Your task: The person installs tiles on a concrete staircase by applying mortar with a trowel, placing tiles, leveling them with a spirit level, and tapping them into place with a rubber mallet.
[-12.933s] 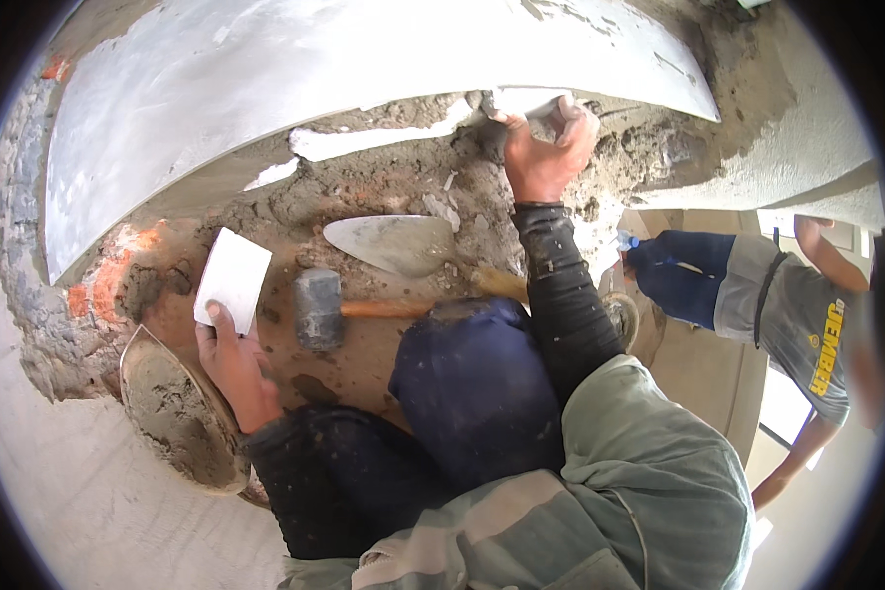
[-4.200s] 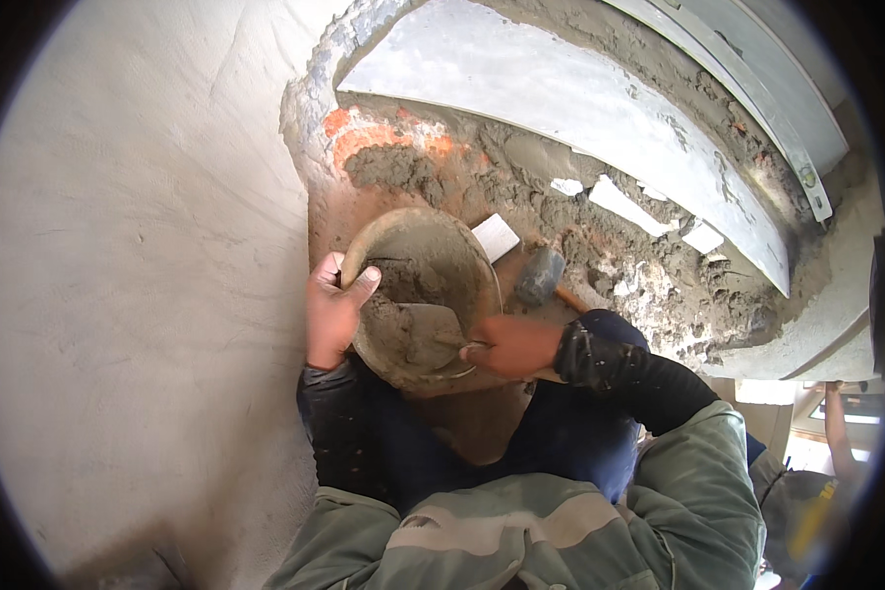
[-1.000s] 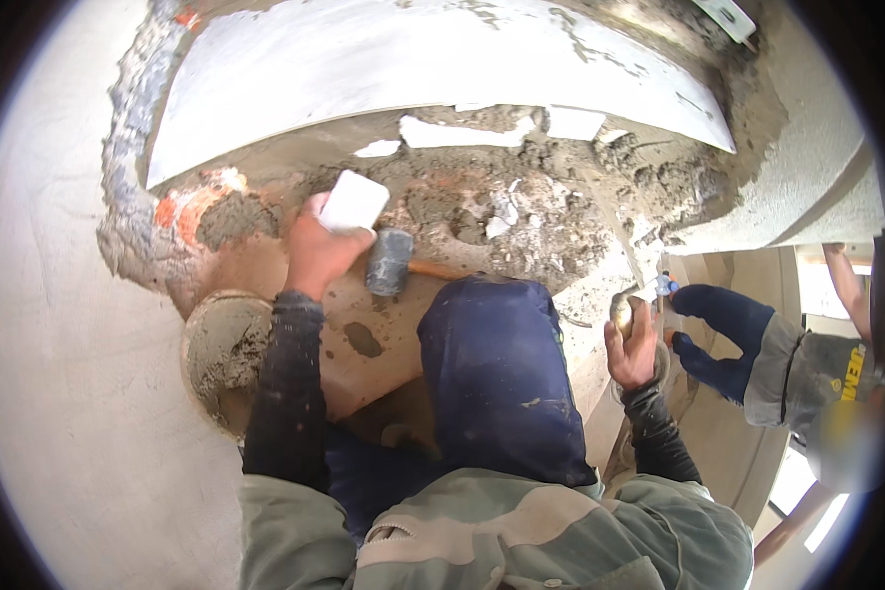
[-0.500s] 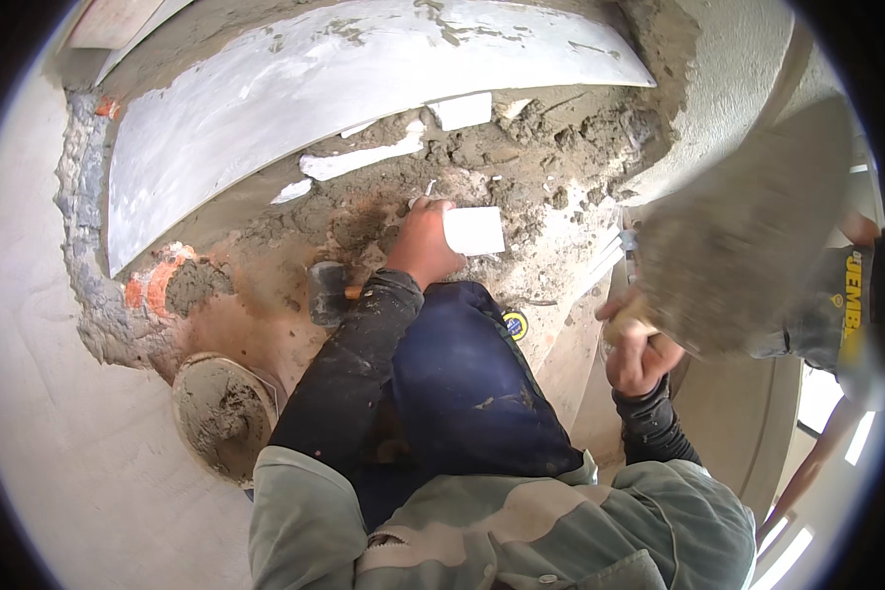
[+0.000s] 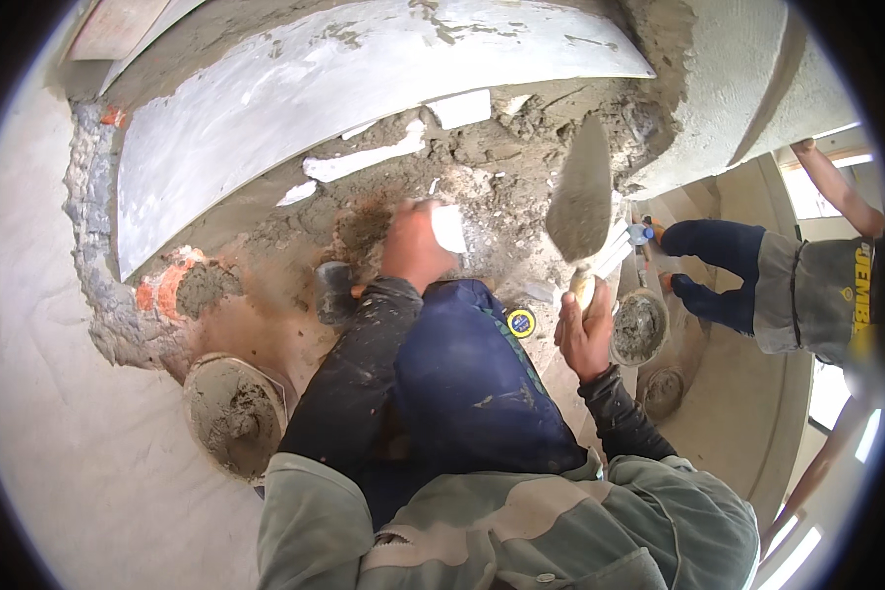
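- the right hand (image 5: pixel 588 332) is closed around the handle of a pointed trowel (image 5: pixel 580 202), fingers wrapped tight on the grip; the blade stands up and away from the hand, coated grey with mortar, its tip toward the far curved wall.
- the left hand (image 5: pixel 413 246) is blurred, stretched out over the sandy mortar bed; it is at a small white tile piece (image 5: pixel 449 228), and whether the fingers are clamped on it or only pressed against it cannot be told.
- the trowel sits right of the person's blue-clad knee (image 5: pixel 462 374), above a small bowl of wet mortar (image 5: pixel 639 326) just right of the right hand.
- a hammer head (image 5: pixel 332 292), dark and stubby, lies on the mortar just left of the left forearm.
- a round pan of grey mortar (image 5: pixel 234 415) rests on the floor at near left, beside the left elbow.
- a long curved pale slab (image 5: pixel 344 88) runs across the far side; below it lie white tile scraps (image 5: pixel 364 160) set in the rough mortar.
- orange brick (image 5: pixel 167 285) shows through at the left end of the mortar bed.
- a yellow and black tape measure (image 5: pixel 520 322) lies by the knee, between it and the right hand.
- another person (image 5: pixel 787 285) in blue trousers and a grey top stands at the far right, well apart.
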Demonstrator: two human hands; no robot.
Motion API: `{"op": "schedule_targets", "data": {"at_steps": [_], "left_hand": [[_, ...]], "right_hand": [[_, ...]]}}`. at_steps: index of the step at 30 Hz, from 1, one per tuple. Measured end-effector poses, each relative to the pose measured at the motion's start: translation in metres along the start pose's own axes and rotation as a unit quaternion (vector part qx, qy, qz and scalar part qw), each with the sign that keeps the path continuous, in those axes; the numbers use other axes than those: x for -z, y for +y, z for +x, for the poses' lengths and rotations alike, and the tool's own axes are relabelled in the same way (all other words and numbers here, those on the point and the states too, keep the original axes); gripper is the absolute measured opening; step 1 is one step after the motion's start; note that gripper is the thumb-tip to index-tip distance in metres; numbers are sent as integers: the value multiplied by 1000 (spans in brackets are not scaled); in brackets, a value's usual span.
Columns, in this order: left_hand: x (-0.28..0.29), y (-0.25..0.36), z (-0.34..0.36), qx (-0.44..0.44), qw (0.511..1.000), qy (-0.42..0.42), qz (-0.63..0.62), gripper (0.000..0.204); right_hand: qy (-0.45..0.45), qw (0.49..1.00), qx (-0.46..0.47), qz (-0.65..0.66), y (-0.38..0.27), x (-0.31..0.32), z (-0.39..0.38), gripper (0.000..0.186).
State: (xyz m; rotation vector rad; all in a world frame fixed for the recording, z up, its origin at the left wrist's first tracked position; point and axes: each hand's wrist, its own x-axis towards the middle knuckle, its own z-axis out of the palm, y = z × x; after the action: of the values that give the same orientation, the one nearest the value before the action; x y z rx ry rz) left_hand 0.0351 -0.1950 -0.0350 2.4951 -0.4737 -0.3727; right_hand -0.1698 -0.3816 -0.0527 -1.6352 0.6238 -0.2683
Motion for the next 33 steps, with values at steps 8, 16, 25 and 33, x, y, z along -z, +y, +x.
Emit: {"op": "schedule_targets", "data": {"at_steps": [8,16,25,33], "left_hand": [[1,-30,1,30,996,8,86,65],[19,-10,-16,-37,988,149,1,55],[54,-18,-117,-3,967,190,-167,43],[80,-43,-186,53,932,177,-313,32]], "right_hand": [[168,937,-9,-306,114,43,27,65],[32,977,-43,-207,145,8,74,69],[50,900,-90,-424,200,13,84,85],[206,960,44,-186,160,18,50,65]]}}
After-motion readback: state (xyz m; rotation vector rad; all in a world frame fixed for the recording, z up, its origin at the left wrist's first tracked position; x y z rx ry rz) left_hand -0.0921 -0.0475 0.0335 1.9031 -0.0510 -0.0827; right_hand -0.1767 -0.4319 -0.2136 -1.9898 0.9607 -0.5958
